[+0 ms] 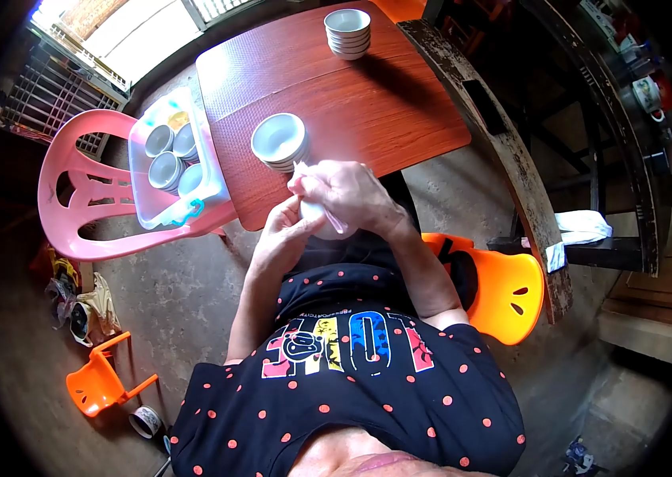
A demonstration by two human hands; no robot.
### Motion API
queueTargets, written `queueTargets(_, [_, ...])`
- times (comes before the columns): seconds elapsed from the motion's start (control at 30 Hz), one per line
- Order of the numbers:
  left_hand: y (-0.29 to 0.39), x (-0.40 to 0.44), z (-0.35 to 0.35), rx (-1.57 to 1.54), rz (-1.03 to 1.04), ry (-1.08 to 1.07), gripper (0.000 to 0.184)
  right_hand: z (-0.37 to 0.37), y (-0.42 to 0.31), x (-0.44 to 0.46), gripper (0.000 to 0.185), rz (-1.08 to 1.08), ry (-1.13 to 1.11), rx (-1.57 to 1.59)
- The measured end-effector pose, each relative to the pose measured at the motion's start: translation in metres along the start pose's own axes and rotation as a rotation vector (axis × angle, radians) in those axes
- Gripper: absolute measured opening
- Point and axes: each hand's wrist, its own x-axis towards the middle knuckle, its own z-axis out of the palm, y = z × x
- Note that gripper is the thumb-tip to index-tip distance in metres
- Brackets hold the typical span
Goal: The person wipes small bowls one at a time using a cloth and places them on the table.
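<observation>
Both hands meet in front of my chest, close to the table's near edge. My left hand (283, 236) is closed around a small white bowl (312, 212), mostly hidden between the hands. In my right hand (349, 193), closed over the bowl's upper side, is a pale pinkish cloth (338, 222) with one end hanging down. Just beyond the hands, a stack of white bowls (279, 139) stands on the reddish-brown table (400, 119). Another stack of bowls (347, 33) is at the table's far side.
Left of the table, a clear plastic bin (145, 203) with several stacked bowls rests on a pink chair (66, 175). An orange chair (507, 298) is at my right, beside a worn wooden beam (503, 159). A small orange chair (96, 385) stands lower left.
</observation>
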Motion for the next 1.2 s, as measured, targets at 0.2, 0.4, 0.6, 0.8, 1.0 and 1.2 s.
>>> queueTargets(0.2, [-0.004,0.01,-0.008,-0.494,0.045,-0.004,0.05,0.056,0.025,-0.027,0.031,-0.31,0.841,0.067])
queueTargets(0.4, [0.01,0.004,-0.013,-0.492,-0.056,-0.113,0.048,0.024,0.0,-0.019,0.023,-0.171,0.443,0.264])
queueTargets(0.6, [-0.006,-0.002,-0.015,-0.604,-0.094,-0.102,0.041,-0.006,-0.011,0.0,0.026,-0.479,0.16,-0.127])
queueTargets(0.8, [-0.018,0.002,-0.024,-1.092,-0.088,-0.028,0.044,0.049,0.004,-0.035,0.023,-0.525,0.791,-0.082])
queueTargets(1.0, [0.006,-0.005,0.002,-0.556,0.026,-0.05,0.045,0.012,-0.025,-0.011,0.02,-0.291,0.565,-0.062])
queueTargets(1.2, [0.009,-0.006,0.007,-0.327,0.077,-0.011,0.046,0.004,0.013,0.0,0.029,-0.275,0.178,0.0])
